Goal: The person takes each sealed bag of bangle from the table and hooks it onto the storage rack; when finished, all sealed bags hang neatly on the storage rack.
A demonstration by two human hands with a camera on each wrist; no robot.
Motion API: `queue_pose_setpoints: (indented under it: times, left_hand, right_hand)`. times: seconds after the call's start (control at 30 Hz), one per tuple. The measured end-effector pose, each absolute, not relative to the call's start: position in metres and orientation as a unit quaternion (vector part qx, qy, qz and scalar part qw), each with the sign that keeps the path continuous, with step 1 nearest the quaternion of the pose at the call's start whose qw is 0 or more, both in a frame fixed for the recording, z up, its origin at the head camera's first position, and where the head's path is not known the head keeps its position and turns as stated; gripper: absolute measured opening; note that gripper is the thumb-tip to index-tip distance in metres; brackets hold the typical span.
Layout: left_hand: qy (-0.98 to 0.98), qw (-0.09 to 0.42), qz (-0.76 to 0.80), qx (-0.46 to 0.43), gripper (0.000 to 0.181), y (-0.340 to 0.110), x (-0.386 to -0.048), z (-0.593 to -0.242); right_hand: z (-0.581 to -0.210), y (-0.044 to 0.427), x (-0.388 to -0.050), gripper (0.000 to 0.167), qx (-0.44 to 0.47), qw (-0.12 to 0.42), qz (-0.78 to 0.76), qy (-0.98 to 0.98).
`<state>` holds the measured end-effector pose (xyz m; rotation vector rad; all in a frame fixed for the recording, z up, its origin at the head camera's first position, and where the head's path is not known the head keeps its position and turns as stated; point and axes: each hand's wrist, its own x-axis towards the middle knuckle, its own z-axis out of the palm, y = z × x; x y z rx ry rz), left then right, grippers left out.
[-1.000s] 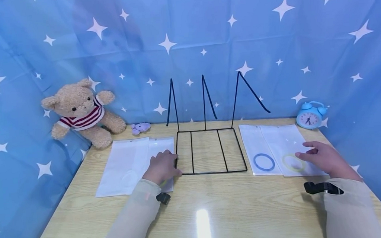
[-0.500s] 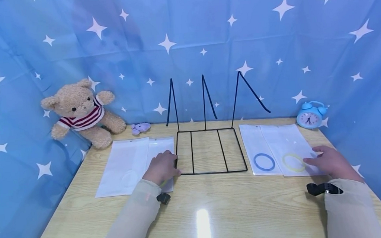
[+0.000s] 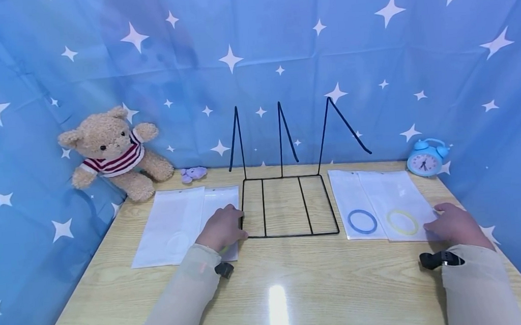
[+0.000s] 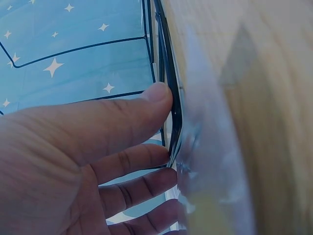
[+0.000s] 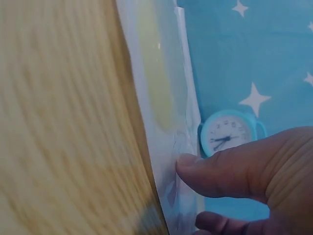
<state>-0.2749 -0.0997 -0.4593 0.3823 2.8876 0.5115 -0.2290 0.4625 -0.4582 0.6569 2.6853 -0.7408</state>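
Note:
A black wire rack [image 3: 287, 236] with three bent uprights stands mid-table. My left hand [image 3: 221, 227] grips its left side near the front corner. In the left wrist view, the thumb lies along the black wire [image 4: 172, 88] with fingers bent behind it. Under that hand, partly hidden, is a clear-fronted white bag [image 3: 210, 202]. At right, my right hand [image 3: 458, 226] is at the near right corner of a similar bag [image 3: 388, 188] holding a yellow ring [image 3: 402, 221]. The right thumb touches this bag; the fingers are partly hidden, with a gap visible between thumb and finger.
A second bag with a blue ring [image 3: 362, 221] lies beside the right one, and another white bag [image 3: 173, 215] lies far left. A teddy bear [image 3: 110, 149], small purple toy [image 3: 193, 174] and blue alarm clock [image 3: 427, 158] stand along the back near the star-patterned curtain [image 3: 180, 72].
My right hand has moved right and down to the corner of the yellow-ring bag, its thumb and forefinger drawing closer together. The left hand stays on the rack.

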Motion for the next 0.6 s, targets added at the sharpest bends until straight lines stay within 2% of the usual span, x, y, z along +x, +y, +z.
queue_pose_setpoints:
  times: [0.13,0.4,0.6]
  left_hand:
    - [0.972,0.092,0.174,0.127,0.063,-0.1000,-0.2758,-0.4594]
    - [0.972,0.094,0.173,0.128,0.063,-0.1002,-0.2743,-0.4585]
    - [0.972,0.095,0.171,0.127,0.063,-0.0997,-0.2727,-0.4565]
  right_hand:
    - [-0.4598,0.4631,-0.2301,0.089,0.233,0.144,-0.268,0.924]
    - [-0.4637,0.4594,-0.2331,0.082,0.244,0.128,-0.286,0.918]
    - [-0.4601,0.4574,-0.2344,0.085,0.245,0.129,-0.321,0.906]
